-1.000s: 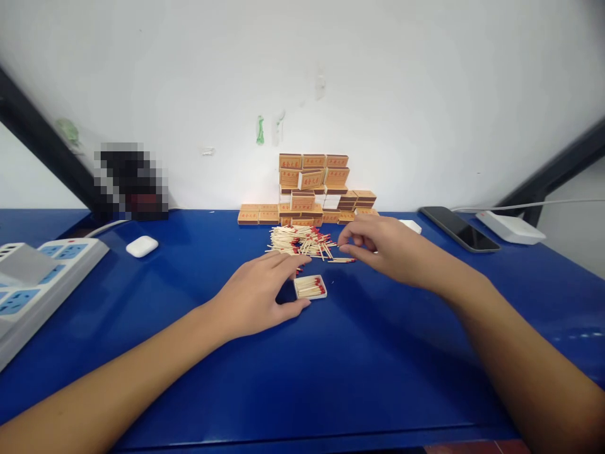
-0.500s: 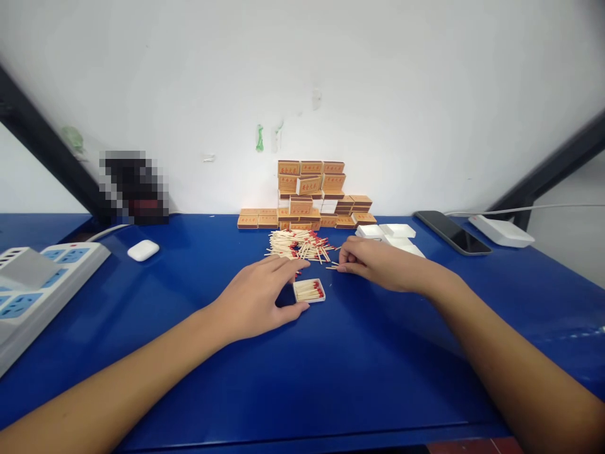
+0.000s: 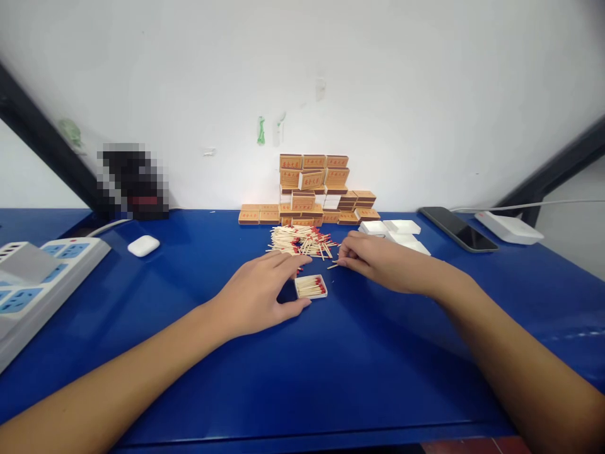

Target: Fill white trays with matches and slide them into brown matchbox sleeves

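Dropping lower in the frame since a second ago, the right hand (image 3: 375, 260) is now pinching a matchstick (image 3: 332, 266) between closed fingertips, just right of center. The left hand (image 3: 258, 293) is keeping its place, its thumb and fingers spreading open around a small white tray (image 3: 314, 297) at mid-frame; whether they are touching it, I cannot tell. Red-tipped matches (image 3: 311, 287) are lying inside. Farther up, a loose match pile (image 3: 302, 241) is resting on the blue surface (image 3: 283, 384), before stacked matchboxes (image 3: 302, 202).
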`<action>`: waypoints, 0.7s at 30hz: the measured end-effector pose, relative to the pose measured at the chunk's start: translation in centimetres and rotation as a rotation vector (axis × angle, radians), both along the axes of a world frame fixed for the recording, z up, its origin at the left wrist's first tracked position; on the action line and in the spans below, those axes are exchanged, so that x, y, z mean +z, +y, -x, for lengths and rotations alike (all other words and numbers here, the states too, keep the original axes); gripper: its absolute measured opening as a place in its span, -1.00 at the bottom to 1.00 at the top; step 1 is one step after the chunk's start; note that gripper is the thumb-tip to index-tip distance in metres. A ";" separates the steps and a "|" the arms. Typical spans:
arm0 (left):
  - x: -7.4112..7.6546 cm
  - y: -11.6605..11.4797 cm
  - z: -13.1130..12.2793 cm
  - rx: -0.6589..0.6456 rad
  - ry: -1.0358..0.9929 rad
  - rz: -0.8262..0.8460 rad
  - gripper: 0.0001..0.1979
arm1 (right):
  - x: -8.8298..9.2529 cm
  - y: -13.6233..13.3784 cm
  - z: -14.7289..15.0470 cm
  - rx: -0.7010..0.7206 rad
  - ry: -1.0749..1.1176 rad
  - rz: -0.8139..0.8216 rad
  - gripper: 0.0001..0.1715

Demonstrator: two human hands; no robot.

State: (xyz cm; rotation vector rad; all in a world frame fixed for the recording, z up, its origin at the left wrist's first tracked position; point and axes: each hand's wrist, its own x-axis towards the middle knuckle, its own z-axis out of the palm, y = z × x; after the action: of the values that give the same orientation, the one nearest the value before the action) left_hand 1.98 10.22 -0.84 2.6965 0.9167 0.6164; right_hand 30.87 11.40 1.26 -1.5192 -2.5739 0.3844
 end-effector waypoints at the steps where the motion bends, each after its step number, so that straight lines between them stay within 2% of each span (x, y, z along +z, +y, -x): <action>1: 0.0 0.0 0.0 -0.004 -0.001 -0.004 -0.42 | 0.3 -0.2 0.3 0.001 0.026 -0.017 -0.70; 6: 0.1 -0.1 -0.1 -0.007 0.006 0.009 -0.49 | 1.3 -2.3 3.8 0.084 0.170 -0.075 -0.75; 9: 0.1 -0.1 -0.2 -0.013 -0.006 -0.002 -0.57 | 0.8 -3.4 6.1 0.154 0.096 -0.085 -0.83; 11: 0.1 0.0 -0.2 -0.016 -0.024 -0.014 -0.55 | 0.3 -3.7 6.8 0.177 0.038 -0.104 -0.84; 14: 0.0 0.0 -0.2 -0.015 -0.025 -0.016 -0.50 | 0.0 -3.6 6.6 0.170 0.041 -0.111 -0.83; 18: 0.1 -0.1 -0.1 -0.007 -0.008 -0.011 -0.50 | 0.4 -3.2 5.3 0.163 0.091 -0.061 -0.92; 21: 0.2 0.0 -0.1 -0.007 -0.008 -0.007 -0.49 | 0.6 -3.1 4.9 0.149 0.070 -0.030 -0.88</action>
State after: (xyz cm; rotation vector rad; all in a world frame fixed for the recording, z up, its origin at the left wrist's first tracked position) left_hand 2.10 10.19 -0.62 2.7005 0.9040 0.6291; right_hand 26.01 8.31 1.89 -1.2856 -2.6334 0.4048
